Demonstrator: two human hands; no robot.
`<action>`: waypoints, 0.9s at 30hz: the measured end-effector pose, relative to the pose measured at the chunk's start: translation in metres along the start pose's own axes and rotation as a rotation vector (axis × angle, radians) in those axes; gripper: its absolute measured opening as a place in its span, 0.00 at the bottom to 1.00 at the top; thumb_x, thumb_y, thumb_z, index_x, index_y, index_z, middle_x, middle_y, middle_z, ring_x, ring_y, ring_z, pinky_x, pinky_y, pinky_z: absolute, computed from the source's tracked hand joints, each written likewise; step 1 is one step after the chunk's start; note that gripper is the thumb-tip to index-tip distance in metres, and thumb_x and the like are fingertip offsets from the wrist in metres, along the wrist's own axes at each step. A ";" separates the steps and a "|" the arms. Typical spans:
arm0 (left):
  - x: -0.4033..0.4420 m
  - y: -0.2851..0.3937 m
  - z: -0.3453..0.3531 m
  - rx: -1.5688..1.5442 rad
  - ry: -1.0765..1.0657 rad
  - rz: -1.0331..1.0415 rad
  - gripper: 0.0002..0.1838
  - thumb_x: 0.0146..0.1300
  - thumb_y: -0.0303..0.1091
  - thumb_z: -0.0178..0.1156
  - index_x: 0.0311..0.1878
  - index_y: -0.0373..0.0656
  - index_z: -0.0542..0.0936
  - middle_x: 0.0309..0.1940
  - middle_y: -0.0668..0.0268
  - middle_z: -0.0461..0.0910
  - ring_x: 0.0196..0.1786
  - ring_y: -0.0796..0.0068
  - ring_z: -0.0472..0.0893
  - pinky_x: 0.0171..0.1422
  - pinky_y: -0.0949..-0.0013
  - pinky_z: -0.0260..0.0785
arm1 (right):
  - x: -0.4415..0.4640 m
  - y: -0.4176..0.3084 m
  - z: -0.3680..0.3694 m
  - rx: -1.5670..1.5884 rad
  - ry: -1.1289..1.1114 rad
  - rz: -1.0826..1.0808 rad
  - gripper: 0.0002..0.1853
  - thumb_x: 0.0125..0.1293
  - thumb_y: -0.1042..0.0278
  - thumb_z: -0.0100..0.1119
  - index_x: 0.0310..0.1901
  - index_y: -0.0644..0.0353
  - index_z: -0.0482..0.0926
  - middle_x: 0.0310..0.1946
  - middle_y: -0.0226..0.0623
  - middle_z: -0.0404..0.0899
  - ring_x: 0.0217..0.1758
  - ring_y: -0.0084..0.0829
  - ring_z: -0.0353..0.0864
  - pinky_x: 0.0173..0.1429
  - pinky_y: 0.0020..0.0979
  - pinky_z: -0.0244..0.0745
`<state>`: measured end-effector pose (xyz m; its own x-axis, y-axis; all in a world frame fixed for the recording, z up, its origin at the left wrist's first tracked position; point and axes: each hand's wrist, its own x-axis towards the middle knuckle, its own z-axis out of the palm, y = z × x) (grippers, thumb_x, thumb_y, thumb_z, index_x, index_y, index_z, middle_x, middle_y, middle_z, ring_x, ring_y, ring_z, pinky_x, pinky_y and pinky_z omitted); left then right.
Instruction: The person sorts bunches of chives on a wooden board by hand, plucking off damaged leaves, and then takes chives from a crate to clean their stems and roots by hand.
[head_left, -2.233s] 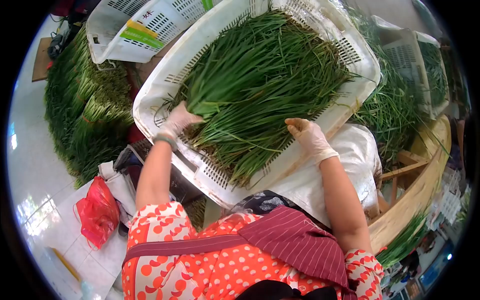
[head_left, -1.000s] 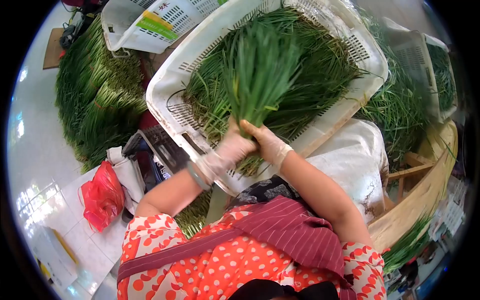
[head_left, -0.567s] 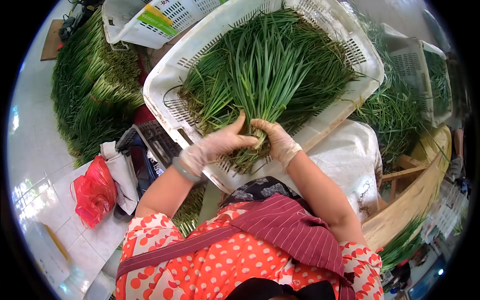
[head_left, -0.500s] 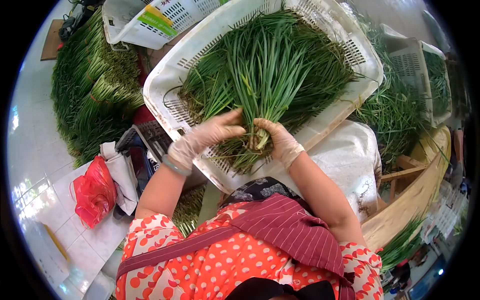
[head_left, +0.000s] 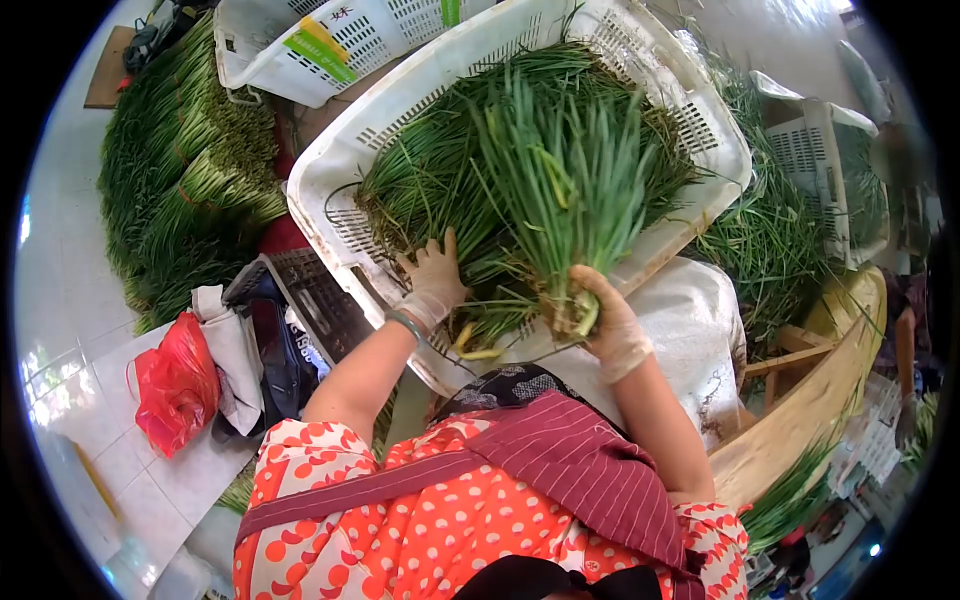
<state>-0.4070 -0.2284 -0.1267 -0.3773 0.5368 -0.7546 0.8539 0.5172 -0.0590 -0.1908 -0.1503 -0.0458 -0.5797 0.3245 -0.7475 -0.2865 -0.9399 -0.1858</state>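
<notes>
A bunch of long green leafy stalks is gripped near its pale root end by my right hand, gloved, with the leaves fanned upward. My left hand, also gloved, rests with fingers spread on the loose greens at the near left of the white crate. Nothing shows in its grasp. Yellowed stalks lie at the crate's near edge, between the two hands.
Tied green bundles are piled on the floor at left, near a red plastic bag. Another white crate stands at top left. A white sack, loose greens and a wooden frame are at right.
The right hand has moved right with the bunch, away from the left hand. My left hand has left the bunch's side and come down on the greens in the crate, fingers spread.
</notes>
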 end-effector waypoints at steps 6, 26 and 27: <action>0.001 0.018 0.056 0.042 0.240 0.034 0.41 0.58 0.29 0.55 0.73 0.48 0.48 0.59 0.51 0.62 0.61 0.50 0.63 0.62 0.43 0.60 | -0.081 -0.036 0.025 -0.215 0.042 -0.201 0.27 0.58 0.52 0.61 0.50 0.66 0.72 0.42 0.49 0.77 0.38 0.38 0.81 0.40 0.38 0.81; -0.014 -0.008 -0.032 -0.060 0.082 0.183 0.50 0.52 0.53 0.64 0.72 0.46 0.50 0.63 0.50 0.64 0.65 0.53 0.67 0.69 0.60 0.59 | -0.277 -0.095 -0.028 -0.160 -0.032 -1.043 0.30 0.59 0.49 0.60 0.55 0.64 0.70 0.47 0.46 0.76 0.35 0.32 0.76 0.28 0.31 0.76; -0.014 -0.002 -0.044 -0.142 0.214 0.249 0.46 0.54 0.53 0.63 0.71 0.45 0.54 0.63 0.48 0.64 0.65 0.52 0.66 0.67 0.60 0.61 | -0.288 -0.090 -0.033 -0.095 0.079 -1.132 0.27 0.60 0.49 0.58 0.52 0.64 0.72 0.41 0.44 0.79 0.33 0.34 0.80 0.27 0.33 0.81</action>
<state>-0.4196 -0.2077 -0.0870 -0.2436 0.7775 -0.5798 0.8765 0.4324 0.2117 0.0272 -0.1627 0.1650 0.0258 0.9872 -0.1573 -0.5539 -0.1169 -0.8243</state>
